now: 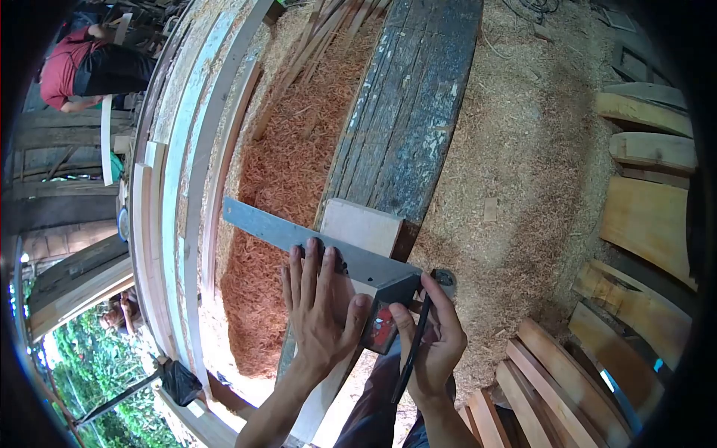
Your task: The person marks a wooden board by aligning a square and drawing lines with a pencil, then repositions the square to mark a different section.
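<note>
A try square with a long metal blade point(280, 228) lies across a pale wooden board point(362, 224). Its handle, with a red patch, points back toward my body. My left hand point(317, 328) rests flat on the blade and board, fingers stretched out and slightly apart. My right hand point(437, 347) is closed around a dark pencil point(413, 351), which slants up toward the square's corner. The right thumb is close to the square's handle, and whether it touches is hard to tell. Under the board runs a thick, weathered beam point(411, 112) with flaking paint.
Reddish shavings point(284, 172) heap left of the beam, and sawdust point(515, 187) covers the ground on its right. Long planks point(198, 149) lie at left; cut wood pieces point(646, 224) line the right side. A person in a red shirt point(67, 71) is at the upper left.
</note>
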